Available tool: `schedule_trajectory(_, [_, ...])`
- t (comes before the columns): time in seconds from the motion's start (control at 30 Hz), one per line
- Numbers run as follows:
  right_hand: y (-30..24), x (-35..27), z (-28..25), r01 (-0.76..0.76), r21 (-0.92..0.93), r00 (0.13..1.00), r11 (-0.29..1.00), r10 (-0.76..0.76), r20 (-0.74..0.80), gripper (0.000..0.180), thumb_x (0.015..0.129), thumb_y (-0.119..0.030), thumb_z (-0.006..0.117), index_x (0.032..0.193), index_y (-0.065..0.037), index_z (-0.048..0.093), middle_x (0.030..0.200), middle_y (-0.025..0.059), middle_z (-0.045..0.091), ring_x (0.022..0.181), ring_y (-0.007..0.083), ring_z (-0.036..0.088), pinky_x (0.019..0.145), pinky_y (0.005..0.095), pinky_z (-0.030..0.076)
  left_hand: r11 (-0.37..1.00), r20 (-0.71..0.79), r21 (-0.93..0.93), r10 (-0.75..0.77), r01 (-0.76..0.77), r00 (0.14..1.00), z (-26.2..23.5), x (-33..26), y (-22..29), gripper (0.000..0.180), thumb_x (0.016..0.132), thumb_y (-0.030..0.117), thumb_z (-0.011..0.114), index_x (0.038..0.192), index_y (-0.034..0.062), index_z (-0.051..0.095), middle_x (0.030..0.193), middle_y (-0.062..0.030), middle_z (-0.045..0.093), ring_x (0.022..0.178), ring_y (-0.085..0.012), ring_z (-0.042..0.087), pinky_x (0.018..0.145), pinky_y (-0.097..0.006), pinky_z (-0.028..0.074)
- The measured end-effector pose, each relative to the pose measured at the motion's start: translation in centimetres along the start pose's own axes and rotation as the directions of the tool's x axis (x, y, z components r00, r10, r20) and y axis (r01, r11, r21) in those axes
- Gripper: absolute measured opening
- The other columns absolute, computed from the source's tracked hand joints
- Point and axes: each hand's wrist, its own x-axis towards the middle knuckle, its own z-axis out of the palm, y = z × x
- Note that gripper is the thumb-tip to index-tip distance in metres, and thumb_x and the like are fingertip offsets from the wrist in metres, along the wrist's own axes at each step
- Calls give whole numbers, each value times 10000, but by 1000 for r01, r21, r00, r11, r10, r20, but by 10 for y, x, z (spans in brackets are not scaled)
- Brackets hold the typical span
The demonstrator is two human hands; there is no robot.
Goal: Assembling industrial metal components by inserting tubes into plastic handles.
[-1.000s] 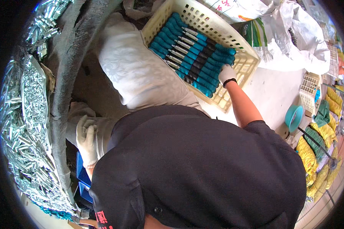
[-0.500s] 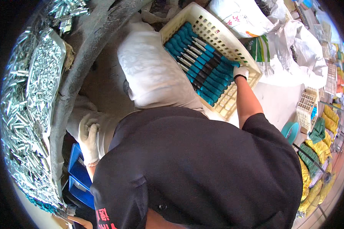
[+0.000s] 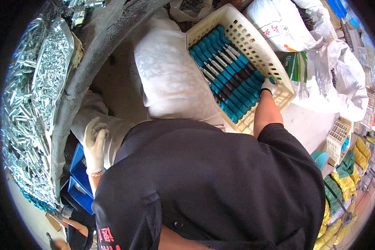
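My right hand (image 3: 269, 85), in a white glove, reaches into a cream plastic crate (image 3: 288, 90) at its right end. The hand is closed at the end of a teal-handled tool (image 3: 258, 77); its fingertips are partly hidden. Rows of similar tools with teal and black grips (image 3: 233, 85) and silver metal shafts (image 3: 221, 62) lie side by side in the crate. My left hand (image 3: 95, 143), gloved too, hovers by my grey trouser leg (image 3: 116, 129) with fingers loosely bent and apart, holding nothing.
A metal-part heap (image 3: 25, 125) and a tray of small silver pieces (image 3: 50, 71) stand left, behind a dark curved edge (image 3: 77, 79). Blue bins (image 3: 81, 189) sit below. White sacks (image 3: 341, 79) are at right, yellow bundles (image 3: 333, 231) lower right. Another person's arm (image 3: 77, 226) shows lower left.
My view has shifted, so the crate sits slightly further right in the picture. My left hand has lifted a little off the trouser leg. The right hand stays at the crate's right end.
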Motion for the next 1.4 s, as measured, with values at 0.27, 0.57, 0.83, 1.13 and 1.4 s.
schedule_trajectory(0.27, [-5, -2, 9, -160, 92, 982, 983, 168, -83, 793, 748, -552, 787, 1303, -16, 605, 1302, 220, 636, 1200, 353, 613, 1008, 436, 477, 1000, 36, 3, -7, 7, 999, 12, 8, 16, 422, 948, 63, 582, 1345, -60, 510, 1037, -96, 652, 873, -113, 606, 791, -234, 478])
schedule_trajectory(0.57, [-16, -7, 14, -224, 21, 959, 974, 224, -173, 730, 749, -577, 760, 1221, -28, 660, 1204, 231, 681, 1062, 359, 680, 891, 457, 548, 997, 17, 62, -47, 46, 999, 14, 15, 14, 423, 937, 42, 570, 1341, -66, 513, 1029, -93, 653, 876, -116, 608, 795, -237, 479])
schedule_trajectory(0.83, [-48, -24, 2, -441, -193, 895, 877, 415, -162, 868, 748, -584, 755, 1330, 21, 536, 1266, 227, 583, 1063, 347, 669, 897, 438, 557, 997, 38, 50, -52, 50, 998, 23, 28, 16, 417, 940, 25, 552, 1344, -70, 509, 1035, -88, 666, 882, -113, 608, 815, -234, 482])
schedule_trajectory(1.13, [-25, -37, -16, -37, -416, 990, 909, -22, -137, 762, 803, -525, 742, 1330, -28, 506, 1300, 234, 526, 1201, 340, 578, 969, 441, 525, 1000, 45, 11, 6, -7, 999, 14, 33, 1, 420, 941, 11, 539, 1352, -69, 500, 1048, -104, 670, 895, -127, 620, 824, -241, 486])
schedule_trajectory(1.4, [-42, -32, -7, 812, -584, 453, 11, -642, 618, 306, 946, -159, 497, 1166, -87, 698, 1275, 86, 627, 1249, 280, 539, 1040, 410, 439, 999, 36, 37, -4, 3, 999, 20, 24, 9, 417, 939, 17, 544, 1349, -56, 515, 1042, -109, 669, 902, -132, 625, 826, -244, 487])
